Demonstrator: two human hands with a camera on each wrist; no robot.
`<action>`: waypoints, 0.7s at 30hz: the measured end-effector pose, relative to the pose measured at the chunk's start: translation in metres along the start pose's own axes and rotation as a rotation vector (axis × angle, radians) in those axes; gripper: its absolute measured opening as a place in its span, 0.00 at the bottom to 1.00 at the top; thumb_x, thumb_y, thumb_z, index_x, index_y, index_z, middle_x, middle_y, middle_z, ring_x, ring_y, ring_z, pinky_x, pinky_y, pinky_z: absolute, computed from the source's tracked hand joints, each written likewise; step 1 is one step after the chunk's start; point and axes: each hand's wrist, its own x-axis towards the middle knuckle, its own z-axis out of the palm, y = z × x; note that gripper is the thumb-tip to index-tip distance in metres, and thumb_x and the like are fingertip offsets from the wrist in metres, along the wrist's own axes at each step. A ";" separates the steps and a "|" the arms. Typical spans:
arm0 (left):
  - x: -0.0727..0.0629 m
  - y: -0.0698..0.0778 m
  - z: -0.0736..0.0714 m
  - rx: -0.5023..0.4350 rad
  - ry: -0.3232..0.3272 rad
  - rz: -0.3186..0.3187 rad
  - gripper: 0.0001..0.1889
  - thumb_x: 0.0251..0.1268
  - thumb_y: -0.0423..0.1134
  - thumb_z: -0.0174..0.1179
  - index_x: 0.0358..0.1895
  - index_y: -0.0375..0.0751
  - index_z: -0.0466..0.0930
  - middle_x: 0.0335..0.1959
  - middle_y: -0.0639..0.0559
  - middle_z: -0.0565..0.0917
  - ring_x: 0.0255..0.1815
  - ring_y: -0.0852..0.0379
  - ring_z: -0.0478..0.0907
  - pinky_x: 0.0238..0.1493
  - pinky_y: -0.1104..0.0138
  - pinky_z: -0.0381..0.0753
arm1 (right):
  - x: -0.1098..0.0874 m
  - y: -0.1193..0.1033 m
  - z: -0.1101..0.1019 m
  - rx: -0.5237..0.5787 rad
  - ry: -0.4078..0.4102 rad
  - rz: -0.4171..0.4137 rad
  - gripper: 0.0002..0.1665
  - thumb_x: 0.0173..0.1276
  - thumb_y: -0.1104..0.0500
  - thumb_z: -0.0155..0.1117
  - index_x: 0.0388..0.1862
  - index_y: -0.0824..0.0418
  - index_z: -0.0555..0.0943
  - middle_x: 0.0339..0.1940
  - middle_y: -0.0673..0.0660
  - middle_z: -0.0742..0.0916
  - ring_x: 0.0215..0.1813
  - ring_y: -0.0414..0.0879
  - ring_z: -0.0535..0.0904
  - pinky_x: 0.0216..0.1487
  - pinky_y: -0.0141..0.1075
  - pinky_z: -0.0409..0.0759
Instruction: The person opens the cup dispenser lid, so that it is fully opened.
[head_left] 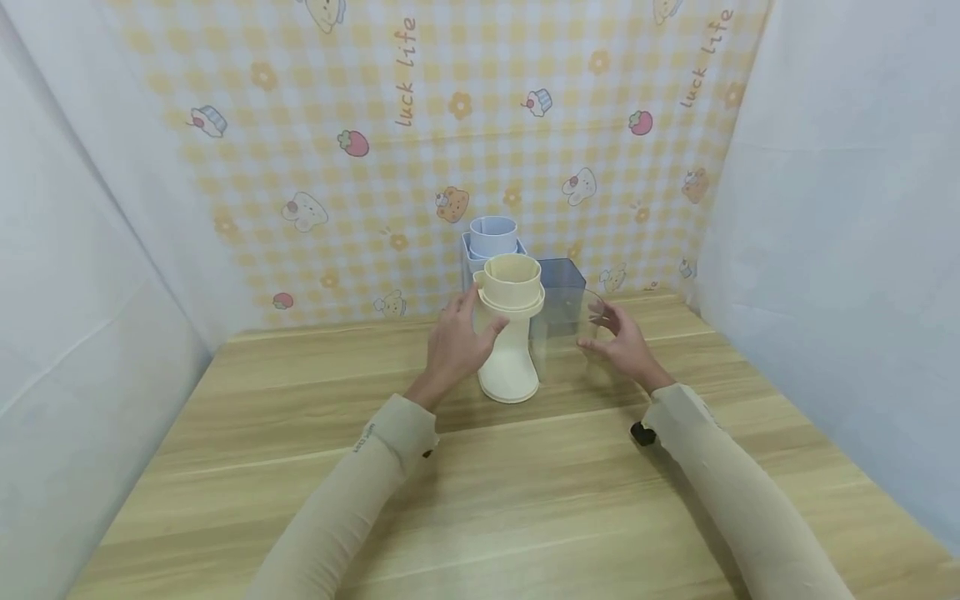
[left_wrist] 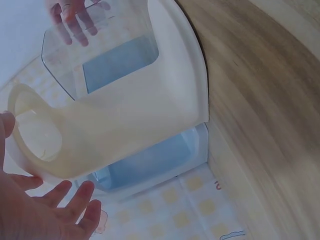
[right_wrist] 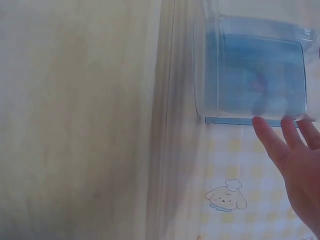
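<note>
In the head view, a cream appliance (head_left: 512, 362) stands upright on the table, with a round collar on top, a narrow waist and a rounded foot. A clear box (head_left: 558, 354) is at its right side. My left hand (head_left: 459, 337) is at the left of the collar, fingers spread and thumb in front; the left wrist view has the fingertips right by the cream rim (left_wrist: 22, 100). On the other side, my right hand (head_left: 621, 343) has its fingers apart at the clear box's right wall. In the right wrist view, its fingertips (right_wrist: 259, 122) meet the box's edge.
Close behind stands a similar blue appliance (head_left: 493, 237) with a tinted blue box (head_left: 566, 273), partly hidden by the cream one. A yellow checked cloth (head_left: 360, 208) hangs at the table's back edge. White curtains (head_left: 817, 208) border both sides of the wooden table (head_left: 480, 517).
</note>
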 end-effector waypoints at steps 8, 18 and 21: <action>0.005 -0.001 0.001 0.059 0.009 0.020 0.42 0.68 0.66 0.52 0.77 0.44 0.58 0.67 0.37 0.71 0.61 0.37 0.73 0.54 0.43 0.75 | 0.001 -0.020 0.002 -0.032 0.009 -0.015 0.45 0.60 0.71 0.71 0.72 0.78 0.59 0.70 0.76 0.68 0.68 0.70 0.67 0.68 0.60 0.64; 0.005 -0.001 0.002 0.072 0.024 0.018 0.41 0.67 0.66 0.52 0.76 0.45 0.59 0.66 0.39 0.71 0.59 0.37 0.73 0.52 0.43 0.75 | 0.004 -0.019 0.003 -0.061 -0.002 -0.061 0.46 0.60 0.73 0.70 0.73 0.77 0.58 0.69 0.78 0.68 0.66 0.72 0.68 0.68 0.60 0.63; 0.005 -0.001 0.002 0.074 0.027 0.017 0.40 0.67 0.66 0.52 0.75 0.46 0.60 0.66 0.39 0.72 0.59 0.37 0.73 0.51 0.44 0.76 | 0.006 -0.016 0.002 -0.062 0.000 -0.064 0.48 0.60 0.72 0.71 0.73 0.77 0.56 0.69 0.78 0.68 0.66 0.72 0.68 0.68 0.61 0.62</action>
